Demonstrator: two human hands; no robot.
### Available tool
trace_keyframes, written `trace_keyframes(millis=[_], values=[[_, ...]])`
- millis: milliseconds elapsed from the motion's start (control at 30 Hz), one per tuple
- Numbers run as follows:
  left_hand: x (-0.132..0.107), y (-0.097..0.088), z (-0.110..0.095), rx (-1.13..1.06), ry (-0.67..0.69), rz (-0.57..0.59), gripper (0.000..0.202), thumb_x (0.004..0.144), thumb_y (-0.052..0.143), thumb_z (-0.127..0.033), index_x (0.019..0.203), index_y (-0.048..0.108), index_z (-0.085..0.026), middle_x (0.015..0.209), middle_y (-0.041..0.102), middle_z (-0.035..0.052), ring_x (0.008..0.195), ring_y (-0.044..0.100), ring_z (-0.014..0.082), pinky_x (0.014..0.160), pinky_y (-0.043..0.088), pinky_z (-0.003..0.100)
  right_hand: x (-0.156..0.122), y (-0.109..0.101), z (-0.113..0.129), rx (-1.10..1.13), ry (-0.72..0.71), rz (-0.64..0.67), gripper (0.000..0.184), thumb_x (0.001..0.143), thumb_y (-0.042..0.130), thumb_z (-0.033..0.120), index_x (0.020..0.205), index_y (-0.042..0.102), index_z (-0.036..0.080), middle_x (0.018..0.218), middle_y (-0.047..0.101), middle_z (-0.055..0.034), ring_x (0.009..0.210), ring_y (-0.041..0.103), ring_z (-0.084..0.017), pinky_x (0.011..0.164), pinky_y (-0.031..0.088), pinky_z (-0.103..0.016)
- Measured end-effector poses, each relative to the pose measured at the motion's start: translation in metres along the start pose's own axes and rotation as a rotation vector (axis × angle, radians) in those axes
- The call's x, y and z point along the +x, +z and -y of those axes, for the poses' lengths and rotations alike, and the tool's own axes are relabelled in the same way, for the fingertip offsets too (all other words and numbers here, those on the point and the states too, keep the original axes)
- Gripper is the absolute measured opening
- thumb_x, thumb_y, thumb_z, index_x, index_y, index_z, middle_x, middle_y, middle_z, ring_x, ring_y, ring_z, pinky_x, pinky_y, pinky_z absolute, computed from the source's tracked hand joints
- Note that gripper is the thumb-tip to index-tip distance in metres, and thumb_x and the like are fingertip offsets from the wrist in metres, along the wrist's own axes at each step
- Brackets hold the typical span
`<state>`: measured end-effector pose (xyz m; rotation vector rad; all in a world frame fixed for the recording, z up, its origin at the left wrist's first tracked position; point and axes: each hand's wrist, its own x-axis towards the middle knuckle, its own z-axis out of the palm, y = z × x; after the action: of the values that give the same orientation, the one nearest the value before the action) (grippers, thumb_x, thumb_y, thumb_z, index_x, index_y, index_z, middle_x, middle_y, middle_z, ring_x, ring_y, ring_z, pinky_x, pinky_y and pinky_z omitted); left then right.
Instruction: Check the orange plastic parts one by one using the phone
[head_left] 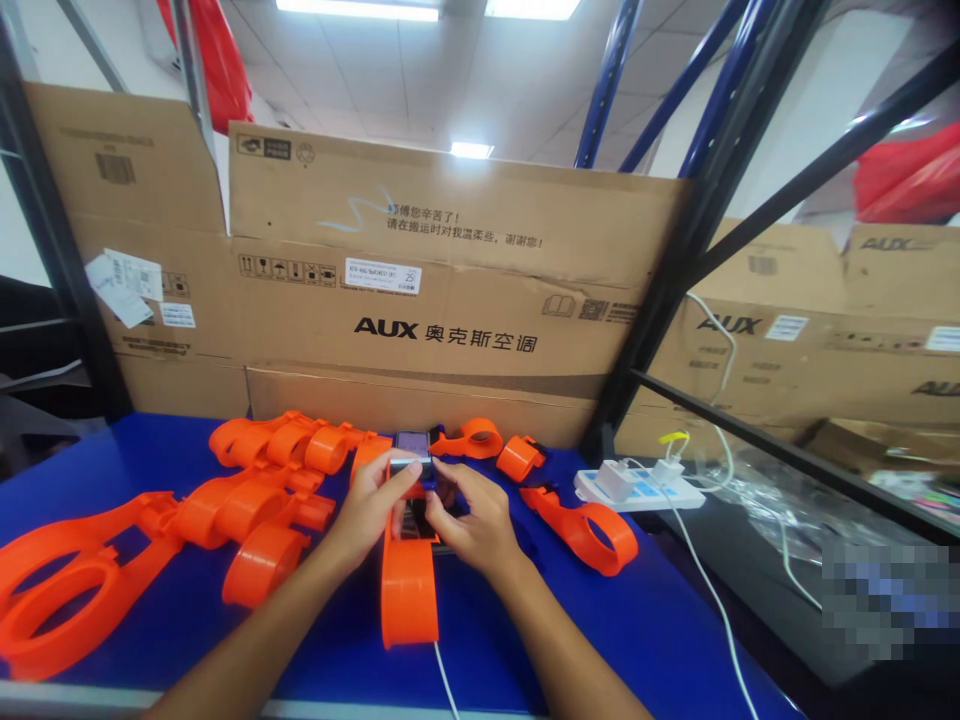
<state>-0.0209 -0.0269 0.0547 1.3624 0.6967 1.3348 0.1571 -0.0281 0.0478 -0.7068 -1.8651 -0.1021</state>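
Near the middle of the blue table, my left hand [373, 505] is closed round an orange plastic ring piece [409, 595] and a small device with a grey screen [412, 443], its thumb pressing on the device. My right hand [476, 520] is closed at the device's right side, thumb and fingers pinched together; what lies between them is too dark and small to make out. Below the hands, the ring of the orange piece points toward me. A dark flat object [417, 522] shows between the hands, partly hidden by them. A white cable [445, 680] runs from under the ring toward me.
Several orange ring pieces [251, 508] lie at the left, and a few with dark parts [600, 535] lie at the right. A white power strip [637, 488] with plugs and cables sits at the right edge. Cardboard [450, 300] and dark metal posts [660, 240] stand behind.
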Motion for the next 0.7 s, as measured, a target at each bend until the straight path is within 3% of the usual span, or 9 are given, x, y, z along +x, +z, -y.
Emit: trace_keyframes(millis=[133,400,500,600,700], values=[[-0.001,0.0,-0.002,0.018,0.001,0.017,0.044,0.091,0.067,-0.055,0.116,0.07,-0.019,0.041,0.049,-0.0073,0.03,0.042,0.0108,0.037,0.029,0.023,0.001,-0.001,-0.002,-0.015,-0.019,0.032,0.035,0.093,0.06,0.021,0.127,0.065,0.018,0.077,0.07,-0.0034,0.062,0.064,-0.017,0.061,0.056,-0.03],[0.002,-0.004,-0.001,-0.001,-0.01,0.017,0.043,0.089,0.069,-0.053,0.112,0.068,-0.017,0.044,0.053,-0.0066,0.03,0.043,0.0103,0.037,0.03,0.022,0.004,-0.001,0.0,-0.031,-0.026,0.067,0.032,0.095,0.057,0.023,0.126,0.065,0.017,0.082,0.072,-0.0059,0.067,0.066,-0.019,0.065,0.056,-0.032],[0.002,-0.005,-0.004,-0.085,-0.063,0.065,0.042,0.088,0.07,-0.054,0.105,0.066,-0.016,0.049,0.061,-0.0028,0.028,0.04,0.0089,0.034,0.03,0.022,0.007,-0.006,0.002,0.028,0.078,0.027,0.023,0.099,0.052,0.024,0.112,0.07,0.02,0.082,0.075,-0.0053,0.069,0.069,-0.019,0.067,0.056,-0.031],[-0.001,-0.004,-0.011,-0.188,-0.097,0.123,0.04,0.089,0.068,-0.052,0.105,0.063,-0.015,0.072,0.076,0.0084,0.027,0.039,0.0059,0.034,0.03,0.021,0.011,-0.014,-0.001,0.098,0.254,-0.051,0.026,0.102,0.047,0.029,0.096,0.071,0.021,0.076,0.074,-0.0031,0.064,0.069,-0.018,0.063,0.054,-0.029],[-0.002,-0.001,-0.015,-0.232,-0.096,0.067,0.035,0.09,0.069,-0.048,0.102,0.06,-0.016,0.084,0.08,0.0131,0.029,0.041,0.0045,0.035,0.031,0.019,0.017,-0.02,-0.01,0.123,0.408,-0.132,0.03,0.103,0.047,0.036,0.095,0.071,0.02,0.077,0.075,-0.0038,0.063,0.068,-0.019,0.061,0.052,-0.029]])
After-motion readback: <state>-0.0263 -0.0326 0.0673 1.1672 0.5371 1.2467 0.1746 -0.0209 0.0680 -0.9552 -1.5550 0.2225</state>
